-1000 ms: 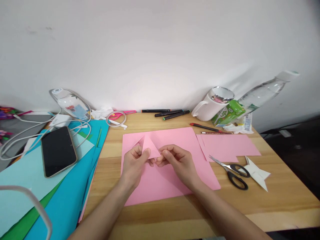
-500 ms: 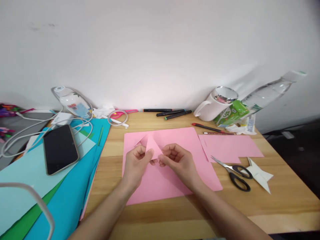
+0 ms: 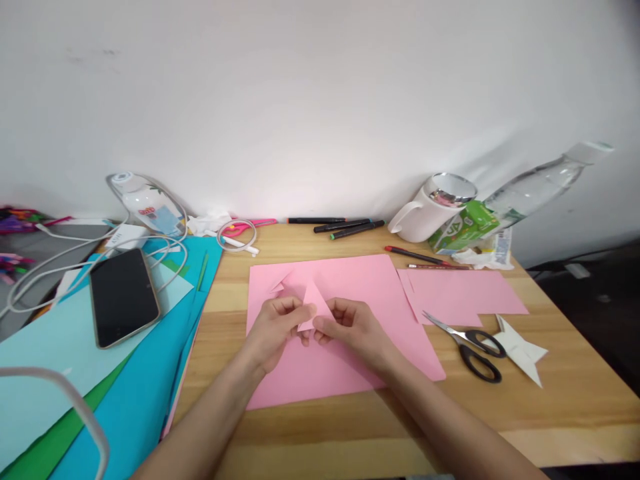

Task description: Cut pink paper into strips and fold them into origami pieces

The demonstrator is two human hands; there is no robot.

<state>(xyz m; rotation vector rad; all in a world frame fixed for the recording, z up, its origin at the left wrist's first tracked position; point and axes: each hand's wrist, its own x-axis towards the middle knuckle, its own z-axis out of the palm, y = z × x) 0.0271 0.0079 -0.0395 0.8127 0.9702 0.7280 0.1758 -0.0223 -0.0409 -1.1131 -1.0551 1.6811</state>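
Note:
A small folded piece of pink paper (image 3: 315, 299), pointed at the top like a triangle, is held up between both hands. My left hand (image 3: 280, 327) pinches its left side, thumb on the front face. With thumb and curled fingers, my right hand (image 3: 353, 328) grips its lower right edge. Below the hands lies a large pink sheet (image 3: 320, 377) on the wooden table. Another small folded pink paper piece (image 3: 281, 285) rests on that sheet, just beyond my left hand. The fingers behind the held paper are partly hidden.
To the right are black-handled scissors (image 3: 475, 347), a white folded paper shape (image 3: 523, 350) and pink paper offcuts (image 3: 450, 297). Markers (image 3: 345, 227), a white mug (image 3: 430, 210) and a tilted bottle (image 3: 540, 180) line the back. At left, a phone (image 3: 125, 298) lies on coloured sheets (image 3: 145, 407).
Both hands have shifted slightly right and nearer with the folded pink paper, whose tip now stands lower. More of the small folded piece behind my left hand is uncovered.

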